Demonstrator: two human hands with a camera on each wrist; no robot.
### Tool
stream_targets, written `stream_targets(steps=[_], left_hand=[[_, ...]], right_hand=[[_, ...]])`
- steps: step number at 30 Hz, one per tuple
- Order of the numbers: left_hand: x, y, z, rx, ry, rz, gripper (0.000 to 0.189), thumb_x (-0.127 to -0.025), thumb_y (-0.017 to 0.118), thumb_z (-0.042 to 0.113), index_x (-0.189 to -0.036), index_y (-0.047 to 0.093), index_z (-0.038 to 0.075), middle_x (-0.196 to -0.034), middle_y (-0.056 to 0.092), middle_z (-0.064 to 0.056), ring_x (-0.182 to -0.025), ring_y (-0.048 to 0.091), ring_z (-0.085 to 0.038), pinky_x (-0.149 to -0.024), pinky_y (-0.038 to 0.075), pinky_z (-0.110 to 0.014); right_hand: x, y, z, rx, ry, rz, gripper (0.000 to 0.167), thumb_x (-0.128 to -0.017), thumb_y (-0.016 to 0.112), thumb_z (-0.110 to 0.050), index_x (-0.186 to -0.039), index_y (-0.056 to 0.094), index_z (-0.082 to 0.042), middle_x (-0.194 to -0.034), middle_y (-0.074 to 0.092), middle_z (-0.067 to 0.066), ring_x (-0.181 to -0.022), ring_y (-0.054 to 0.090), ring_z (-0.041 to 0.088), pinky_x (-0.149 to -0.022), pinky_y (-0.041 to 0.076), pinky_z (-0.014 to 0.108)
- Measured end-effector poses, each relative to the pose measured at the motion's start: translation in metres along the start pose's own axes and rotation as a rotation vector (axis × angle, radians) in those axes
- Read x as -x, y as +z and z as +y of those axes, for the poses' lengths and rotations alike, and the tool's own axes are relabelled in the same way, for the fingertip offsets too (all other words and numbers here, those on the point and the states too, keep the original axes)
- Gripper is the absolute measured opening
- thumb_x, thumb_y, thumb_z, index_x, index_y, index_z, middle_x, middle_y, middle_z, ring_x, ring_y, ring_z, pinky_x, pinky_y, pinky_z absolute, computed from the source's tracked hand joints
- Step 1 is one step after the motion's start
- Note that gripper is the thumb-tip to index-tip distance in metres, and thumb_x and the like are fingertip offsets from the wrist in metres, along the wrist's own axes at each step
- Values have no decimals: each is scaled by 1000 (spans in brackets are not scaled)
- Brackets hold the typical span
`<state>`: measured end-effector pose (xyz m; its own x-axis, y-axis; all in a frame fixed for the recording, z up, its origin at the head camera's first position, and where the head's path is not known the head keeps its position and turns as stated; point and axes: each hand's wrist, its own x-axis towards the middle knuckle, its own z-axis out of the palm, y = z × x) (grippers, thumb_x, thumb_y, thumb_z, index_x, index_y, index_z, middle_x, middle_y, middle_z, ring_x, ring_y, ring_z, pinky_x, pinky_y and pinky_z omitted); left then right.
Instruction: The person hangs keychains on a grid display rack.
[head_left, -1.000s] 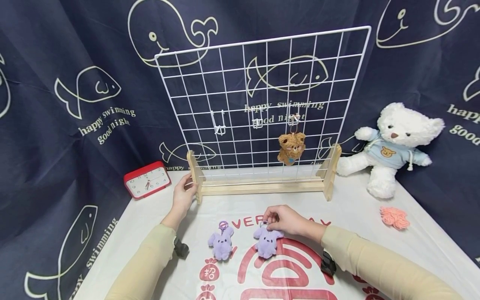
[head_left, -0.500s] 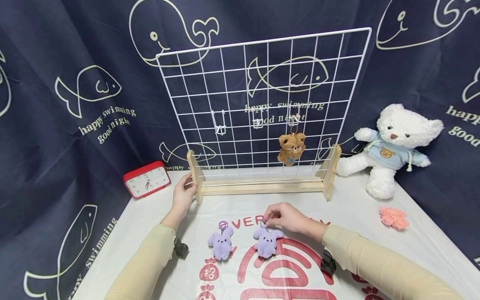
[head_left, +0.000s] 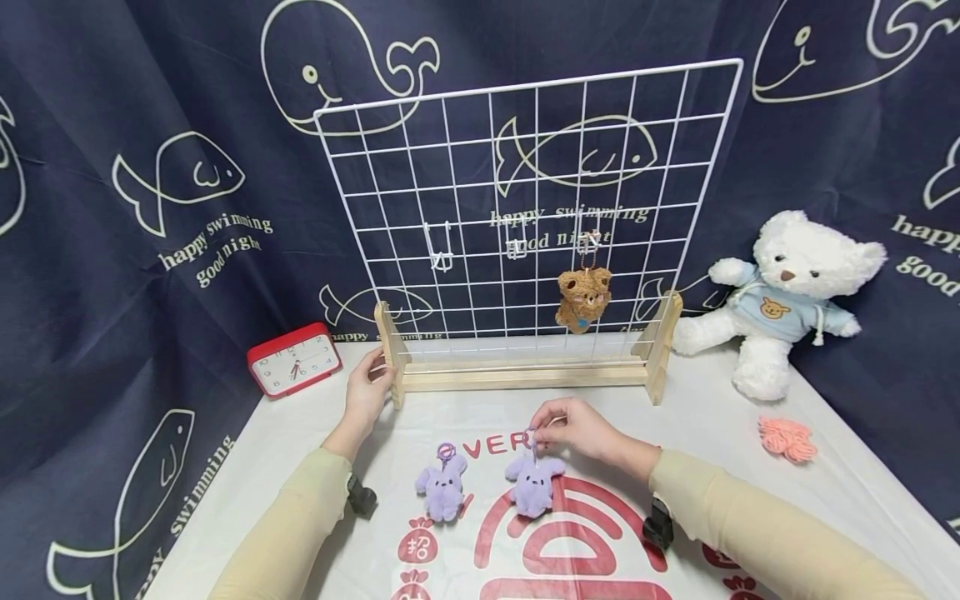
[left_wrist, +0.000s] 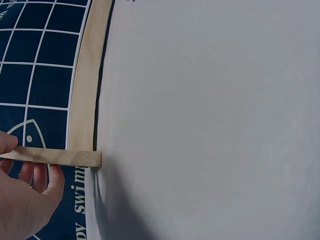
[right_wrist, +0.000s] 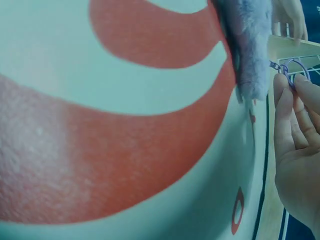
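My right hand point(head_left: 573, 429) pinches the purple ring point(right_wrist: 295, 70) of a lilac plush keychain point(head_left: 534, 486) between thumb and fingers; the plush hangs below the ring, low over the tabletop. A second lilac plush keychain point(head_left: 442, 487) lies to its left, its ring toward the rack. At the left end of the white wire grid rack point(head_left: 525, 192), my left hand point(head_left: 369, 387) grips the wooden side foot point(left_wrist: 60, 156), thumb on one side and fingers on the other. A brown bear keychain point(head_left: 583, 298) hangs from the rack's right hook.
Two more white hooks, a left one point(head_left: 441, 260) and a middle one point(head_left: 516, 247), sit on the grid. A red clock point(head_left: 295, 360) stands left of the rack. On the right are a white teddy bear point(head_left: 783, 292) and a coral yarn bundle point(head_left: 786, 438).
My right hand has risen slightly toward the rack, drawing the keychain's ring up with it, and the ring now shows more clearly. My left hand stays on the wooden foot.
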<state>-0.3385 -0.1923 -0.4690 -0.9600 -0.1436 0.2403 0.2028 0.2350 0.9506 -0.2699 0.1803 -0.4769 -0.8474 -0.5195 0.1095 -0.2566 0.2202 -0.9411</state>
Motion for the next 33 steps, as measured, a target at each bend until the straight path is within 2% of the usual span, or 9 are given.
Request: stream_targets(steps=[8,16,20,27,33], left_hand=[[-1,0,-3,-4,0,-2,50,-96,62,-3,-144,53,0,-132,59,-28,-122,56,-42,-106,47,-52],[0,-1,-1,-19,-13,6,50,-96,63,-2,-145,52,0,-133,59,-27,-122,57,-42,-105,48,-51],[-1,-1,-2,-12,-12,9,51,-95,63,-3,-144,53,0,-133,59,-27,-121,57,-41,-105,48,-50],[-2,0,-2,-19,-9,16,50,-95,65,-2,-143,54,0,-132,60,-27,-119,59,-41,-104,49,-50],[-2,0,-2,-10,-4,14,50,-94,64,-3,-144,54,0,-132,60,-27,-119,59,-41,-104,49,-50]], right_hand=[[-2,-4,-9,-3,-16,32,20,-89,71,6,-103,64,18,-89,72,18,-80,74,32,-73,61,29],[-3,-7,-15,-20,-29,37,20,-89,70,8,-103,63,20,-92,72,23,-80,74,24,-73,60,24],[-3,-9,-20,-15,-36,49,21,-89,72,7,-103,64,20,-92,72,22,-80,74,24,-74,60,24],[-6,-14,-30,17,-56,80,21,-88,73,6,-103,65,19,-91,72,18,-78,71,12,-72,59,22],[-11,-18,-35,38,-60,100,19,-88,73,7,-103,67,16,-91,72,19,-77,70,11,-72,59,22]])
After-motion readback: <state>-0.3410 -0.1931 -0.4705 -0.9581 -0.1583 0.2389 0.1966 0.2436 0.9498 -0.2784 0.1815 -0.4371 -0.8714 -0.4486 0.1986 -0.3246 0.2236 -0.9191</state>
